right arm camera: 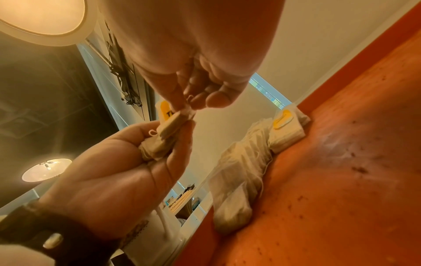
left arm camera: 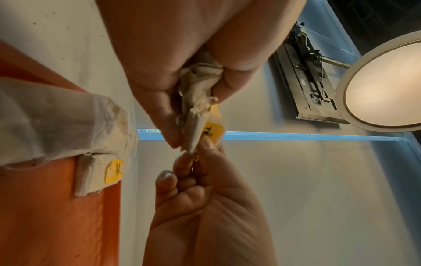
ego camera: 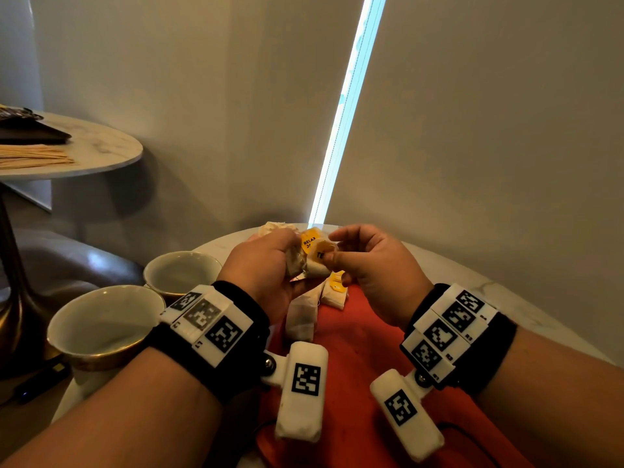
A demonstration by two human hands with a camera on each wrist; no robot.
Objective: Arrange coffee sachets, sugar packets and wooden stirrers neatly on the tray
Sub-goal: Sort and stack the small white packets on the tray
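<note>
The left hand (ego camera: 266,265) grips a bundle of sachets (ego camera: 312,261); the right hand (ego camera: 368,265) pinches one corner. They look light, soft and tearable, so hold the paper body, not the tag.

Looks to me like a hotel room or home lounge: round marble tables (ego camera: 101,146), two gold-trimmed cups (ego camera: 101,332) left of my fingers (ego camera: 287,238), roller blinds (ego camera: 472,130) beyond them, round ceiling lamp (left arm camera: 385,84), wall-mounted TV bracket (left arm camera: 307,81) overhead.
</note>
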